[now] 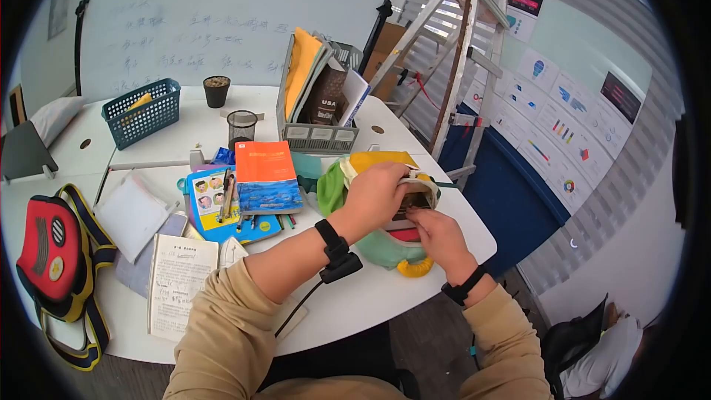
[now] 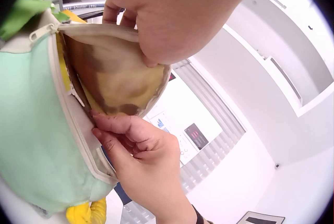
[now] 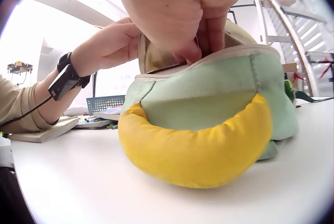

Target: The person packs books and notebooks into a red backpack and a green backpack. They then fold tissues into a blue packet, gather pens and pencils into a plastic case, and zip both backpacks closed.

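Observation:
A mint-green bag (image 1: 381,249) with a yellow padded handle (image 3: 198,153) stands unzipped near the table's right edge. My left hand (image 1: 374,196) grips the rim of its raised flap (image 2: 115,73), fingers behind and thumb in front. Reaching into the mouth of the bag, my right hand (image 1: 444,241) pinches a thin flat item with a dark edge (image 2: 78,91) between thumb and fingers. Most of that item is hidden inside the bag, and I cannot tell what it is. Something yellow and white shows beside it in the left wrist view.
An orange-and-blue book (image 1: 266,178), pens and an open book (image 1: 181,281) lie to the left. A red backpack (image 1: 55,259) is at the far left. Behind stand a grey file holder (image 1: 318,137), a mesh cup (image 1: 241,127) and a teal basket (image 1: 144,118). A ladder (image 1: 452,67) rises at right.

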### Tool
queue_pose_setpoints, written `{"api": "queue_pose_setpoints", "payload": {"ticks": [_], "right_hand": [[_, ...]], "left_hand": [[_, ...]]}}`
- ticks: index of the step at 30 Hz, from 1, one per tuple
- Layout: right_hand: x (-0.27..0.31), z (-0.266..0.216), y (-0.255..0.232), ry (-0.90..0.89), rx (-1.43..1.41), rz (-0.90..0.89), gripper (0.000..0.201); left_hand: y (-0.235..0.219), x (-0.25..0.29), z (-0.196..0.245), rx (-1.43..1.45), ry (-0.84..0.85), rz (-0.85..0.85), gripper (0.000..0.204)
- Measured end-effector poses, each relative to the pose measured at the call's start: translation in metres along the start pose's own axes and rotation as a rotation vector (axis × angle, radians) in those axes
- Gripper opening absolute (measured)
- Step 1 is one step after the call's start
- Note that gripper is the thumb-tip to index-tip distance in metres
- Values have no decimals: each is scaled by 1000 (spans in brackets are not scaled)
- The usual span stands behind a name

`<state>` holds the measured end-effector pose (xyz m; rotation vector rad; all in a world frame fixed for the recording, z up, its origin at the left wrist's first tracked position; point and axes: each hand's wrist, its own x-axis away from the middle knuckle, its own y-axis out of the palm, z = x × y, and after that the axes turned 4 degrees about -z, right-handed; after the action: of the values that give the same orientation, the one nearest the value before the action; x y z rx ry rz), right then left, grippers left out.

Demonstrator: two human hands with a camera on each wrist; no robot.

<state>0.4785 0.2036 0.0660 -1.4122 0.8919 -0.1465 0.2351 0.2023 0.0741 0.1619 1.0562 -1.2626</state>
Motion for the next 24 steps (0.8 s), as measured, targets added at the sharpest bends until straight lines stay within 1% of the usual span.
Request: {"api": "queue_pose_setpoints", "payload": {"ticks": [1,4,7,10,13,16,17,19,20,21,22,23,24], "right_hand": [[-2,-1,-2,-22,19,-5,20],[1,-10,-7,0,15,-8,26],[10,-10,-13,-73,0,-29,26],[14,-12,-13,-72,-9,-26,17],[12,-17,-13,-91,-33,38,17],[15,-26,-15,-31,-23,79,13],[19,-22,-14,-70,-33,113,19],[28,-13,-6,-159,-63,186,32],[25,-18,-4,-163,-64,220,39],[25,-29,-8,-164,-68,254,47],[25,-35,-8,-157,-70,287,54],[24,-31,-8,-147,-114,160,79],[21,-34,-6,-125,-104,113,82]], "left_hand": [[0,0,-1,0,-7,3,22],[-2,-1,-2,-6,-8,16,23],[-3,-2,-4,13,-20,24,23],[-3,-1,-3,10,-41,-14,24],[7,0,-11,-35,18,-200,28],[5,8,-10,-84,106,-448,32],[-2,8,0,-116,46,-550,35],[8,12,-3,-180,61,-569,35],[5,10,-1,-220,68,-575,35],[4,8,0,-240,53,-632,41],[3,9,-1,-237,56,-624,44],[5,10,-2,-231,64,-620,47],[7,10,-3,-222,74,-618,50]]}}
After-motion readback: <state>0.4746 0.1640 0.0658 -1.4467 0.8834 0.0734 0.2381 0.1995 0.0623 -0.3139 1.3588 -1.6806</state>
